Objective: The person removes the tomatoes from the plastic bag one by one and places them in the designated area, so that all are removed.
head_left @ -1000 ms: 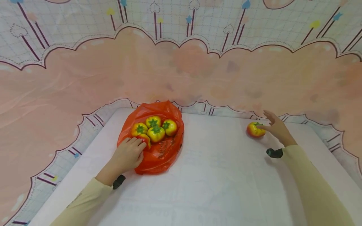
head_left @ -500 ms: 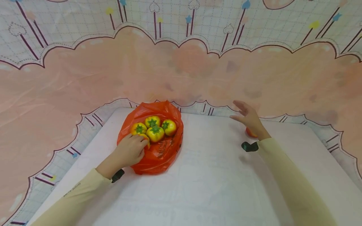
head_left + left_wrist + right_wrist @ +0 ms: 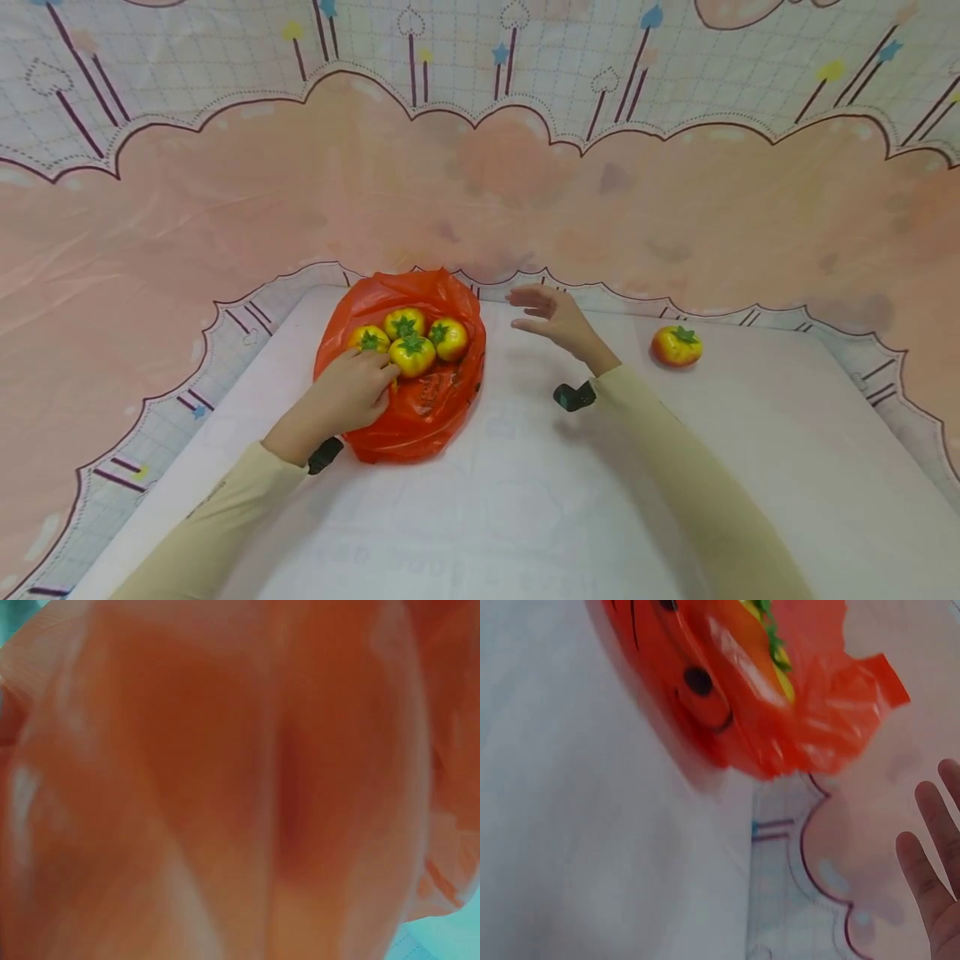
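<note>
A red plastic bag [image 3: 427, 425] lies spread on the table at the left, with several yellow-red persimmons [image 3: 413, 357] with green leafy tops inside it. My left hand [image 3: 348, 390] reaches over the bag's near-left side, fingers curled down on a persimmon that they mostly hide. In the left wrist view, the orange-red bag plastic [image 3: 210, 750] fills nearly everything, so that hand is not seen there. To the right of the bag, my right hand [image 3: 561, 323] hovers with spread, empty fingers. In the right wrist view its fingers [image 3: 928, 879] stand apart from the bag.
One more persimmon [image 3: 677, 347] sits alone at the far right of the white table [image 3: 480, 525]. A patterned cloth backdrop [image 3: 480, 200] rises behind the table's far edge. Small dark wrist cameras hang at both cuffs.
My right hand has moved left, from the lone persimmon to near the bag, without taking that persimmon. My left hand has shifted slightly further over the fruit in the bag.
</note>
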Demonstrator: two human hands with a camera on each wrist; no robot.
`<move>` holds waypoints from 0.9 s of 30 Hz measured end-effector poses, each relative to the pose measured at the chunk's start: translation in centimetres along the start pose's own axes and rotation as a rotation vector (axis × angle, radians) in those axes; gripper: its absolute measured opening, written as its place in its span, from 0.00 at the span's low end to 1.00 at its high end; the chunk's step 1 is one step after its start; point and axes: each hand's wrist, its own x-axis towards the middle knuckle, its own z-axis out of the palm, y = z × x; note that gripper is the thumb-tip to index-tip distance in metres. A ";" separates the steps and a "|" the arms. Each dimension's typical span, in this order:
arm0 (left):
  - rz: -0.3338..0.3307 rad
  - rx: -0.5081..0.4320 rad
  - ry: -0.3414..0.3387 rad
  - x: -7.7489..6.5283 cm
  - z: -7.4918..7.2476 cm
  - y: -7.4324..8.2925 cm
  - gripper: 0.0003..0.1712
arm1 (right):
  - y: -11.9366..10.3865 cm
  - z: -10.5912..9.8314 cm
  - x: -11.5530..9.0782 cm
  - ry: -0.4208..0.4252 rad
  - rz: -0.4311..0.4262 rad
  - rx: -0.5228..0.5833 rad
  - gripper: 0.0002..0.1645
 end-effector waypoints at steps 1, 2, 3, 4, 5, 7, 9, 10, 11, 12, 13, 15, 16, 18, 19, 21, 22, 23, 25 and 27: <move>-0.007 -0.002 0.004 0.0 0.1 0.1 0.12 | -0.1 0.6 0.3 -0.012 0.001 0.004 0.29; -0.015 -0.004 0.010 0.0 0.1 0.1 0.13 | -0.2 1.2 0.5 -0.023 0.004 0.009 0.28; -0.025 -0.009 0.015 0.0 0.1 0.1 0.13 | -0.4 1.8 0.8 -0.032 0.007 0.015 0.28; -0.033 -0.010 0.023 -0.1 0.2 0.1 0.13 | -0.5 2.3 1.0 -0.044 0.005 0.022 0.29; -0.041 -0.014 0.031 -0.1 0.3 0.2 0.13 | -0.7 2.8 1.2 -0.054 0.008 0.029 0.29; -0.055 -0.022 0.045 -0.3 0.4 0.2 0.14 | -0.9 3.7 1.6 -0.072 0.013 0.040 0.29; -0.063 -0.032 0.059 -0.4 0.5 0.2 0.14 | -1.0 4.5 2.0 -0.085 0.023 0.039 0.29; -0.065 -0.033 0.065 -0.4 0.6 0.2 0.15 | -1.0 4.9 2.2 -0.093 0.025 0.036 0.29; -0.066 -0.035 0.069 -0.4 0.7 0.3 0.15 | -1.0 5.2 2.4 -0.102 0.032 0.032 0.28; -0.068 -0.036 0.073 -0.4 0.8 0.3 0.15 | -1.0 5.5 2.6 -0.112 0.034 0.028 0.28; -0.070 -0.036 0.077 -0.5 0.8 0.3 0.15 | -1.0 5.9 2.8 -0.123 0.035 0.024 0.28; -0.070 -0.032 0.080 -0.5 0.9 0.4 0.15 | -0.9 6.5 3.2 -0.149 0.037 0.024 0.27; -0.070 -0.030 0.081 -0.6 0.9 0.4 0.15 | -0.8 6.8 3.4 -0.162 0.041 0.025 0.27; -0.070 -0.026 0.081 -0.7 1.0 0.4 0.15 | -0.7 7.3 3.7 -0.181 0.050 0.017 0.27; -0.069 -0.024 0.081 -0.8 1.0 0.4 0.15 | -0.7 7.5 3.8 -0.186 0.052 0.014 0.27; -0.067 -0.022 0.084 -0.8 1.0 0.4 0.15 | -0.6 7.8 4.1 -0.194 0.050 0.002 0.28; -0.066 -0.024 0.087 -0.8 1.1 0.4 0.15 | -0.6 7.9 4.2 -0.195 0.047 -0.001 0.29; -0.065 -0.026 0.091 -0.8 1.1 0.4 0.15 | -0.5 8.0 4.4 -0.195 0.045 -0.005 0.29; -0.061 -0.033 0.100 -0.8 1.1 0.4 0.15 | -0.5 8.2 4.7 -0.195 0.040 -0.006 0.29; -0.056 -0.039 0.113 -0.8 1.1 0.4 0.14 | -0.3 8.2 5.0 -0.196 0.044 -0.019 0.28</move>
